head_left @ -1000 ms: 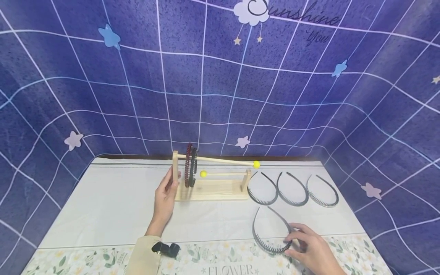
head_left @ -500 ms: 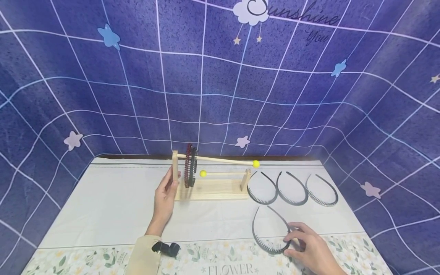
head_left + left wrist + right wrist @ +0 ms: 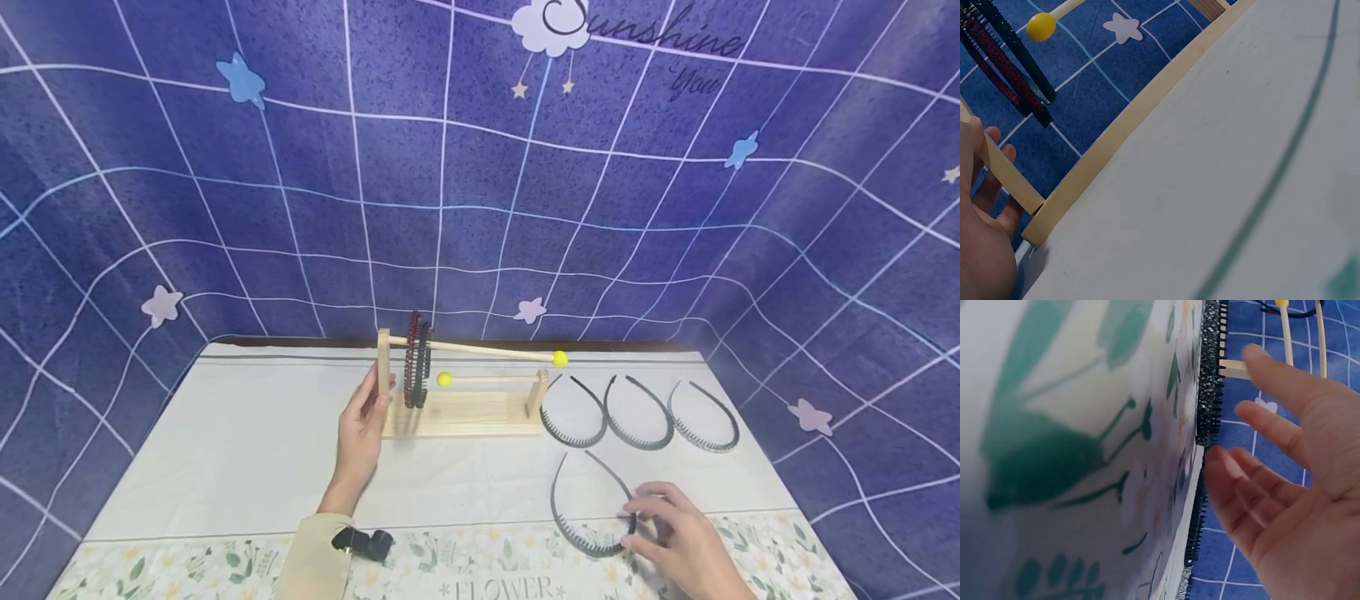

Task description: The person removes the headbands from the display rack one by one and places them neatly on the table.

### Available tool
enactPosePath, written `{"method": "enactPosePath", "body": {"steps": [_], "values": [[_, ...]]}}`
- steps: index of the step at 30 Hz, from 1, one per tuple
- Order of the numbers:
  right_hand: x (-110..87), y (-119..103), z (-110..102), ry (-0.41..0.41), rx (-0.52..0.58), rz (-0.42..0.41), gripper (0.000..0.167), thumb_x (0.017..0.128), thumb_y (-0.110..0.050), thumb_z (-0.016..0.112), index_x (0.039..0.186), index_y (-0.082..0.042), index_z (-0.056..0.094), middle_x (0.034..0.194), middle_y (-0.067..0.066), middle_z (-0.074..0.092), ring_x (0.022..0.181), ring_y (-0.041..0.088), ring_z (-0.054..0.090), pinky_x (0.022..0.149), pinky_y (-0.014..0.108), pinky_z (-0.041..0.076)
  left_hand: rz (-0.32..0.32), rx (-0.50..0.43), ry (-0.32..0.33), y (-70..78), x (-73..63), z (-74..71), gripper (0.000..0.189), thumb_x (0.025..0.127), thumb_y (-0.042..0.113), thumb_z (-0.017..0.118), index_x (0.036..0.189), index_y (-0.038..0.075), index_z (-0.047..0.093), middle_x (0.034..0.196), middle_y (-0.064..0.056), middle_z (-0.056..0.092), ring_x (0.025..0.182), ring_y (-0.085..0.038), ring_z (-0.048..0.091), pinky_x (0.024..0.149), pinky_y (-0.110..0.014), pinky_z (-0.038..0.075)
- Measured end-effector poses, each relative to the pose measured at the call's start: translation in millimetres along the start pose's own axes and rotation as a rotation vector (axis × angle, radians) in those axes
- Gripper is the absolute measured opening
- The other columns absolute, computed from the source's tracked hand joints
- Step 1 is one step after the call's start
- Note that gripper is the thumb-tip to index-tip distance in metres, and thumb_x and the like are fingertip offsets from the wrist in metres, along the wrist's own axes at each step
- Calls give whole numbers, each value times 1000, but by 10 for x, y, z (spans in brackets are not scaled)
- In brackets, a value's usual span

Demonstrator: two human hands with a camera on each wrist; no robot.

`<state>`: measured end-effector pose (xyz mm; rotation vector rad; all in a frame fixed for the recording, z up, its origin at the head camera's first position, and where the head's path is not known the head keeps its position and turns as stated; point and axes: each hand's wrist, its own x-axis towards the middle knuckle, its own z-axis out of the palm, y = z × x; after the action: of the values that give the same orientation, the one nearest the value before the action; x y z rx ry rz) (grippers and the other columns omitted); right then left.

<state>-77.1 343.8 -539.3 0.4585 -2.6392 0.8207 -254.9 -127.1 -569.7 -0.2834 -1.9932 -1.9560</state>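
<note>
My left hand grips the left upright post of a wooden two-rod stand, thumb on one side and fingers behind. A dark red toothed headband and a dark one hang on its upper rod, near that post. Below, a shorter rod ends in a yellow ball. My right hand is beside a black toothed headband lying on the tablecloth, fingertips right at its right side. In the right wrist view the fingers are spread loosely by the glittery black headband, with none of it between them.
Three more headbands lie in a row right of the stand: a left one, a middle one and a right one. A yellow ball tips the upper rod. Behind hangs a blue grid-patterned cloth.
My right fingers have loosened from the near headband's side, the hand shifting slightly up and right. The left hand and the stand have stayed in place.
</note>
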Motion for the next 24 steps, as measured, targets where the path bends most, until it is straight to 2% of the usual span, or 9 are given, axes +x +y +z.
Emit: {"method": "enactPosePath", "body": {"steps": [3, 9, 16, 21, 24], "values": [[43, -43, -14, 12, 24, 0, 40, 79, -10, 99, 112, -21, 82, 122, -2, 69, 87, 5, 67, 62, 21, 64, 4, -8, 3, 8, 3, 0, 56, 118, 12, 54, 172, 15, 41, 154, -24, 62, 148, -32, 57, 126, -18, 43], [178, -151, -59, 75, 83, -58, 39, 79, 2, 96, 111, -15, 81, 116, -5, 71, 89, 11, 70, 63, 19, 63, 19, -25, -2, 12, 5, 1, 56, 117, 10, 54, 172, 13, 41, 155, -24, 62, 146, -17, 59, 125, -18, 44], [302, -310, -86, 102, 100, -34, 44, 82, 4, 93, 118, -19, 81, 114, -4, 74, 89, 9, 71, 62, 21, 64, -2, -13, -10, 16, 4, 2, 56, 118, 13, 53, 173, 15, 40, 157, -23, 60, 150, -37, 53, 126, -18, 43], [423, -460, -103, 115, 130, -16, 40, 86, 3, 90, 119, -19, 80, 111, -5, 77, 87, 6, 71, 64, 21, 65, 2, -21, -5, 16, 1, 2, 56, 118, 12, 54, 172, 14, 40, 156, -25, 60, 150, -39, 53, 126, -18, 43], [486, -548, -97, 123, 160, -8, 38, 89, 2, 89, 118, -20, 80, 110, -5, 79, 88, 4, 71, 66, 22, 65, 9, -22, -2, 12, 4, 7, 56, 118, 11, 54, 172, 14, 41, 155, -25, 61, 149, -34, 56, 126, -17, 43]]}}
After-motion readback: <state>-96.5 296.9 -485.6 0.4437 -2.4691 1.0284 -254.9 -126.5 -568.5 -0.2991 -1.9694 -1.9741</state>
